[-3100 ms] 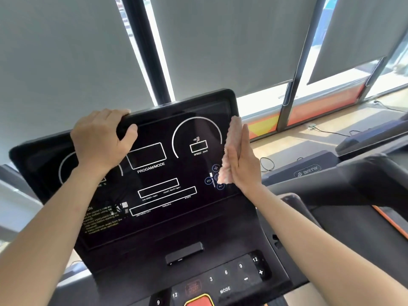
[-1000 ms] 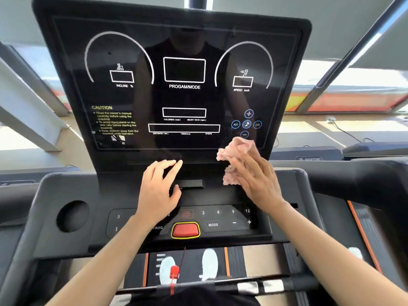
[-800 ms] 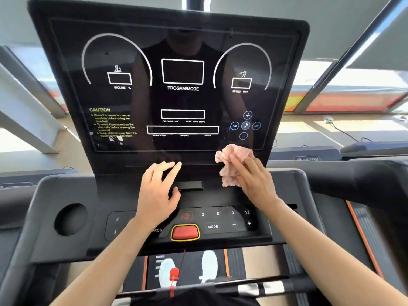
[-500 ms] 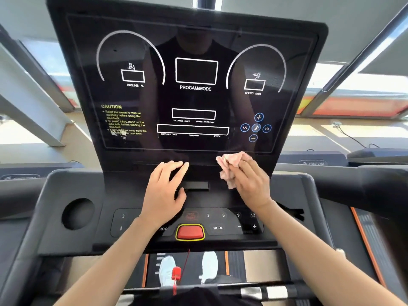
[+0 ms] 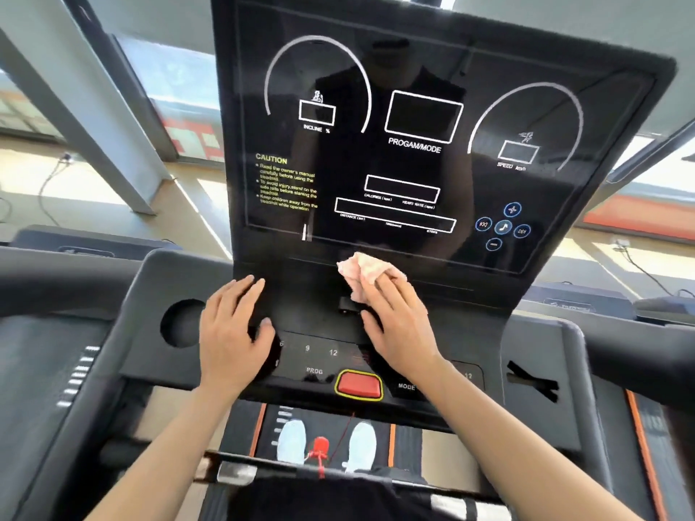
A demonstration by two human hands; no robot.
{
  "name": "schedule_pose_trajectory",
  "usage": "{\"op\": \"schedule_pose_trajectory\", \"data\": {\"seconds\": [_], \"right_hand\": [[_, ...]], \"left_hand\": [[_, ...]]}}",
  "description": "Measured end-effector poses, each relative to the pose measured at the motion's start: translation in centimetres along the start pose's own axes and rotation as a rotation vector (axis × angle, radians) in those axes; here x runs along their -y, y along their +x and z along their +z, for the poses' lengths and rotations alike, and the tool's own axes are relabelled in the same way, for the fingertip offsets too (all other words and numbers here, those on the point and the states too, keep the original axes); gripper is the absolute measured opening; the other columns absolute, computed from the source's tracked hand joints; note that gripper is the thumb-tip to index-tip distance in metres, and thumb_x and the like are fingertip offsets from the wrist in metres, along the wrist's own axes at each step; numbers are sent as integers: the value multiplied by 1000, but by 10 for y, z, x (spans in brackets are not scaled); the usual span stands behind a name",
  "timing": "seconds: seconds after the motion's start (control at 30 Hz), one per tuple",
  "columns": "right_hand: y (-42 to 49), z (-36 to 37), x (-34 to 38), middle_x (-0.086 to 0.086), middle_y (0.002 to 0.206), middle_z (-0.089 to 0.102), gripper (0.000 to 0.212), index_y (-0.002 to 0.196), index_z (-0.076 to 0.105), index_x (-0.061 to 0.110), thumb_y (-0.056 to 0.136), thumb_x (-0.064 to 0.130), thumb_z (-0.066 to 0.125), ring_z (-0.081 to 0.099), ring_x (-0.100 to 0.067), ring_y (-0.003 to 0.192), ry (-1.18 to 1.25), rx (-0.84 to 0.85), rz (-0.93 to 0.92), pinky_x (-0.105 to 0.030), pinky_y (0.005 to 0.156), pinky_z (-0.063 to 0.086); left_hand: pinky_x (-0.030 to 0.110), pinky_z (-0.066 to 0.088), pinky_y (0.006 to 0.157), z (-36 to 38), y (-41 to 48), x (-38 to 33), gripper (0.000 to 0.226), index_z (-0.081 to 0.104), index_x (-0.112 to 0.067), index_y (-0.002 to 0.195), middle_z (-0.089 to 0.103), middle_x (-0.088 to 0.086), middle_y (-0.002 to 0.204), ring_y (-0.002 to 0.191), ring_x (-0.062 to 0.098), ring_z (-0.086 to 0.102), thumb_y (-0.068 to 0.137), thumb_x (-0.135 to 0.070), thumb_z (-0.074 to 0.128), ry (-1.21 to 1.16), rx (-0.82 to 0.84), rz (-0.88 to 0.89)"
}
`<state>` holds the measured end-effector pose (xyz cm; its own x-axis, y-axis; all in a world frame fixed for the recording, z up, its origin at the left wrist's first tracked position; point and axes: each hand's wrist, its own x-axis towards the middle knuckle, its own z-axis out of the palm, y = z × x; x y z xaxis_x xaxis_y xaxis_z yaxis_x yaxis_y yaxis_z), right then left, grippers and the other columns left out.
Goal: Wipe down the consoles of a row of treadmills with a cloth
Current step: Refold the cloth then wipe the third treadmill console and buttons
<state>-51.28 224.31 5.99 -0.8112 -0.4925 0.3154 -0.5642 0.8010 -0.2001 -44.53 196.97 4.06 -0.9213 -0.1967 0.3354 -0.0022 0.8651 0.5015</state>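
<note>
The right hand [image 5: 400, 321] is pressing the pink cloth [image 5: 363, 274] flat-fingered on the console [image 5: 413, 152] ledge just below the display, while the left hand [image 5: 233, 332], open and empty, is bracing nearby; firm overlapping strokes, avoiding the red stop button [image 5: 358, 384], are advisable.

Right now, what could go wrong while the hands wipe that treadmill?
The right hand presses the pink cloth just above the number buttons and the red stop button, so a slip might press one. The left hand lies flat beside those buttons too, and the feet stand on the belt.
</note>
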Motion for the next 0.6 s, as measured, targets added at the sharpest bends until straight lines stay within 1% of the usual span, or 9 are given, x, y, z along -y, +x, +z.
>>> {"op": "schedule_pose_trajectory", "data": {"seconds": [0.07,0.13,0.2,0.27,0.33,0.43,0.5,0.6], "right_hand": [[4,2,12,-6,149,49,62,151,41,11,95,31,59,42,-27,131,-74,43,16,-42,108,42],[10,5,26,-4,149,49,61,151,41,12,96,34,57,42,-29,133,-100,69,29,-41,109,41],[16,11,40,-2,150,49,61,151,40,15,96,35,56,42,-29,135,-90,81,39,-39,110,38],[26,18,56,-1,152,47,60,152,38,17,97,34,54,39,-30,138,-58,110,43,-41,113,36],[38,24,72,-2,150,47,56,150,39,17,98,33,51,39,-31,136,-41,140,23,-45,112,38],[60,31,97,-1,150,45,56,151,36,17,98,31,45,38,-28,133,-15,183,-18,-43,110,38],[72,37,111,1,152,45,59,154,33,19,97,31,47,37,-27,136,1,233,-57,-41,112,36],[77,49,123,1,149,50,55,151,42,20,97,29,49,37,-27,138,26,276,-126,-44,115,34]], "left_hand": [[49,41,108,-11,-11,25,62,58,-7,140,59,13,137,123,37,52,84,-33,56,32,17,-104],[52,43,104,-18,-25,42,68,57,-6,140,58,15,135,122,39,51,83,-43,53,68,68,-163],[54,41,105,-21,-40,54,68,61,-8,138,55,14,141,129,40,49,84,-49,51,105,131,-160],[55,36,110,-22,-56,62,69,61,-14,139,51,12,149,140,38,42,84,-53,50,131,190,-157],[54,29,116,-21,-69,67,72,55,-16,145,48,10,154,147,35,36,86,-56,48,121,234,-168],[52,23,122,-19,-78,71,73,51,-15,148,47,10,155,149,33,34,89,-57,47,75,244,-167],[49,18,125,-19,-79,74,73,50,-16,150,46,8,157,151,31,32,89,-57,48,36,248,-167],[43,12,127,-18,-79,79,73,48,-18,151,43,6,159,152,29,30,89,-57,49,-6,255,-160]]}}
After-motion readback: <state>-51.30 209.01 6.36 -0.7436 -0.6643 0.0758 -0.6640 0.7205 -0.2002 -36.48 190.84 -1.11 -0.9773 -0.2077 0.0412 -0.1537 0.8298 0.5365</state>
